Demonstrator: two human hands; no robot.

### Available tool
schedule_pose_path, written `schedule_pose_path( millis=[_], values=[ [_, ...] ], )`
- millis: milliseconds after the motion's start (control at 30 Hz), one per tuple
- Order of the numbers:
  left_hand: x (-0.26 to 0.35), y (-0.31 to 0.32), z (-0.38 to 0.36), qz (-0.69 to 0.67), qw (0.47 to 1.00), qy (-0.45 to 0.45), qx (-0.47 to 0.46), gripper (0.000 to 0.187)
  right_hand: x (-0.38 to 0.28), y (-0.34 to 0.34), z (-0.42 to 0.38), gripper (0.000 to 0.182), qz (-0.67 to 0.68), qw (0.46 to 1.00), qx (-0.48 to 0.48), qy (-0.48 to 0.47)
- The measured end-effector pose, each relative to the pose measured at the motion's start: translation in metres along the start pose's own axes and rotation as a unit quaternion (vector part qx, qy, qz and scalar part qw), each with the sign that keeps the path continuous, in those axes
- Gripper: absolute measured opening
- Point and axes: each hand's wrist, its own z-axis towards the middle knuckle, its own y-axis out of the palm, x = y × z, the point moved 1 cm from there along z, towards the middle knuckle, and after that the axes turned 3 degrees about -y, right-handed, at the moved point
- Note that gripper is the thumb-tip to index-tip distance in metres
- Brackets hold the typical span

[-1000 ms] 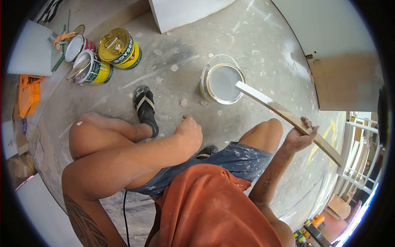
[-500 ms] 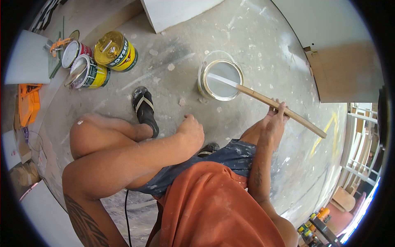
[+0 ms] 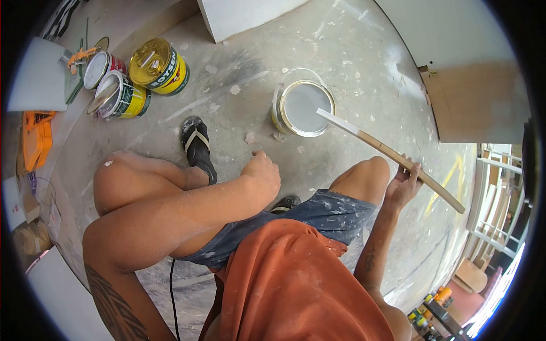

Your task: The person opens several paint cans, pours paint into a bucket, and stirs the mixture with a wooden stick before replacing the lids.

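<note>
My right hand [image 3: 405, 183] grips a long wooden stick [image 3: 392, 153] near its lower right part. The stick's pale, paint-coated tip is over the right rim of an open can [image 3: 308, 108] of grey paint on the floor. My left hand [image 3: 263, 173] hangs over my lap, to the lower left of the can. Its fingers are curled, and whether anything is inside them is hidden.
A closed yellow paint can [image 3: 170, 77] and two smaller cans, one an open green-yellow can [image 3: 133, 101], stand at upper left. An orange case [image 3: 37, 139] is at far left. A brown and white panel [image 3: 478, 102] stands at upper right.
My right hand has moved right and down with the stick. The stick's tip has slid from the middle of the can to its right rim. My left hand has barely moved.
</note>
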Motion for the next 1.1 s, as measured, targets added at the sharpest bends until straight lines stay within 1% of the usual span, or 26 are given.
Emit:
schedule_pose_path(
  millis=[133,300,433,500,600,633,700,767,800,833,900,967,1033,1100],
  values=[
    [-0.001,0.002,-0.001,-0.008,1.0,0.001,-0.001,0.026,-0.008,-0.007,0.006,0.026,-0.007,1.0,-0.002,-0.01],
    [-0.003,0.005,-0.003,-0.011,1.0,-0.001,0.001,0.026,-0.021,-0.009,0.008,0.026,-0.029,0.999,0.03,-0.017],
    [-0.003,0.008,-0.002,-0.024,1.0,-0.006,0.016,0.026,-0.028,-0.009,0.008,0.026,-0.03,0.999,0.018,-0.029],
    [-0.003,0.008,-0.001,-0.027,1.0,-0.007,0.013,0.026,-0.034,-0.008,0.009,0.028,-0.042,0.997,0.043,-0.043],
    [0.001,0.01,-0.001,-0.017,1.0,-0.009,0.023,0.025,-0.033,-0.005,0.009,0.03,-0.036,0.997,0.048,-0.043],
    [0.002,0.011,0.0,-0.003,0.999,-0.01,0.035,0.025,-0.029,0.0,0.007,0.03,-0.036,0.997,0.052,-0.043],
    [0.003,0.012,0.002,0.0,1.0,-0.002,0.031,0.025,-0.008,0.017,-0.003,0.032,-0.043,0.995,0.091,-0.01],
    [0.005,0.01,0.003,0.005,1.0,0.005,0.026,0.025,0.018,0.033,-0.012,0.036,-0.066,0.993,0.098,0.022],
    [0.005,0.008,0.003,0.006,1.0,0.007,0.017,0.025,0.034,0.038,-0.014,0.043,-0.085,0.991,0.095,0.049],
    [0.005,0.006,0.004,0.007,1.0,0.01,0.009,0.025,0.036,0.057,-0.027,0.059,-0.076,0.989,0.107,0.062],
    [0.006,0.007,0.005,0.006,1.0,0.005,0.017,0.024,0.062,0.063,-0.033,0.067,-0.107,0.988,0.094,0.054],
    [0.004,0.007,0.005,0.0,1.0,-0.002,0.023,0.024,0.081,0.065,-0.037,0.068,-0.102,0.989,0.094,0.058],
    [0.006,0.005,0.005,-0.001,1.0,0.0,0.023,0.024,0.084,0.069,-0.043,0.07,-0.104,0.988,0.092,0.061],
    [0.005,0.004,0.004,0.006,1.0,0.008,0.026,0.025,0.078,0.072,-0.042,0.062,-0.138,0.985,0.1,0.04]
  ],
)
